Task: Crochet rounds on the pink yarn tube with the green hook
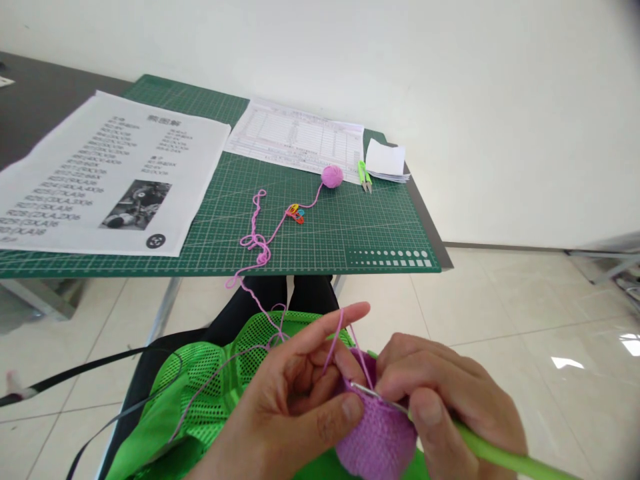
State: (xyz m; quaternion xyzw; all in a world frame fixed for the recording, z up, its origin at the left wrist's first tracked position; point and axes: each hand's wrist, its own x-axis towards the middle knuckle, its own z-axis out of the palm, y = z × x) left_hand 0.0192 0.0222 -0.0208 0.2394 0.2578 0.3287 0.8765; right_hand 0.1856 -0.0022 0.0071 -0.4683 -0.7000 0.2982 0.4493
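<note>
Though aslant, crochet hook (479, 445) tip leftward.

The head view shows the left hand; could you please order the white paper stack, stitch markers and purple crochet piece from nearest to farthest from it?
1. Purple crochet piece: held in the left hand.
2. Stitch markers: forward of the hand, on the green mat.
3. White paper stack: farther forward, at the mat's far right.

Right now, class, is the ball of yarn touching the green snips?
Apart. The head view shows a clear gap between the ball of yarn and the green snips, with the printed sheet and cutting mat visible there.
</note>
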